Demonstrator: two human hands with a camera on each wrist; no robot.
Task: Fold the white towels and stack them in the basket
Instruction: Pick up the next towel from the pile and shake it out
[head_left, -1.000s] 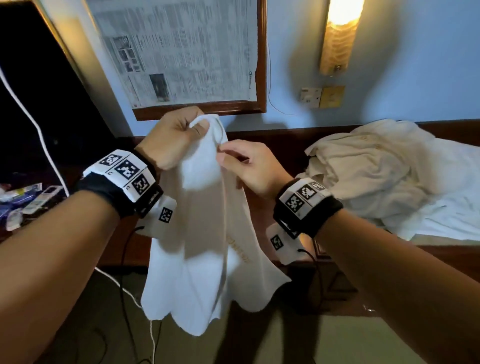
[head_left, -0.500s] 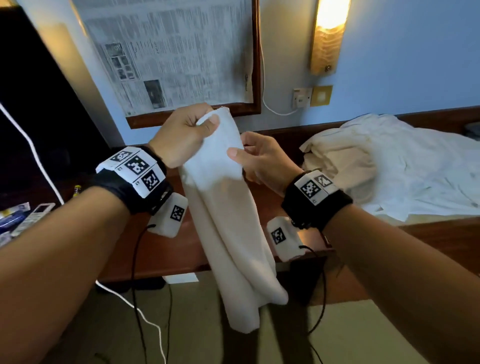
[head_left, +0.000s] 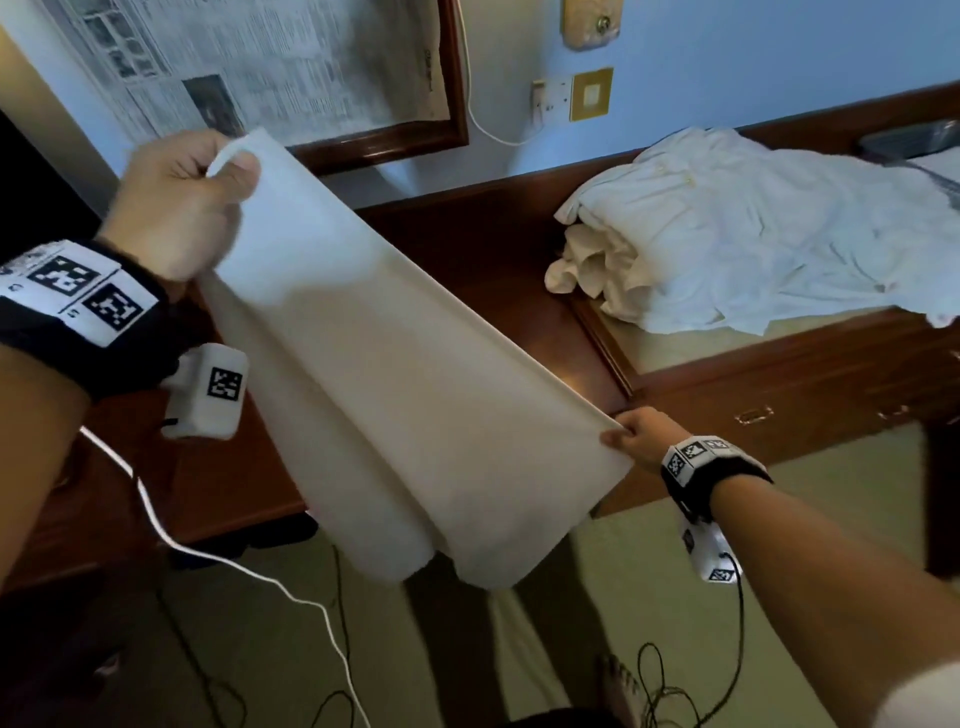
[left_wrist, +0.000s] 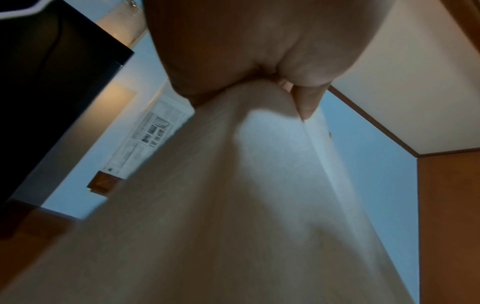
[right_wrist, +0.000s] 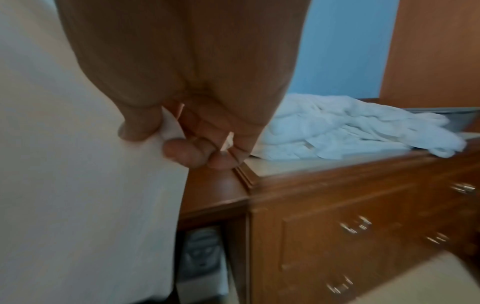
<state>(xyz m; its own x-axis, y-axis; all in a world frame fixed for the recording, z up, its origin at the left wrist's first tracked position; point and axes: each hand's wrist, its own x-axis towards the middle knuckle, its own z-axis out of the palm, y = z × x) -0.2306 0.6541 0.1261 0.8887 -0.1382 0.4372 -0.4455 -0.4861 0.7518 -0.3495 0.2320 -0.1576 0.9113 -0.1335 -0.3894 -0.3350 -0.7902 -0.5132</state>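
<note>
left hand (head_left: 179, 208) raised high at the left, thumb and curled fingers pinching one top corner of a plain white cloth towel (head_left: 395, 395). left wrist view: that grip closed tight on bunched fabric, towel (left_wrist: 233, 205) fanning out below it. right hand (head_left: 636, 436) low and out to the right, thumb and forefinger pinching the towel's other corner; right wrist view shows the pinch plainly, remaining fingers (right_wrist: 221, 160) curled under and holding nothing else. towel hangs in the air stretched on a slant between the two hands, lower edge drooping in soft folds in front of the dark brown wooden tabletop (head_left: 493, 249), above the floor. heap of crumpled white towels (head_left: 753, 239) lies on the lighter-topped part of the tabletop, to the right, well apart from the held one. dark mesh basket rim (head_left: 914, 143) at far right behind the heap, mostly cut off. framed newspaper sheet (head_left: 270, 67) on blue wall behind. white cable (head_left: 171, 525) trails below left wrist.
</note>
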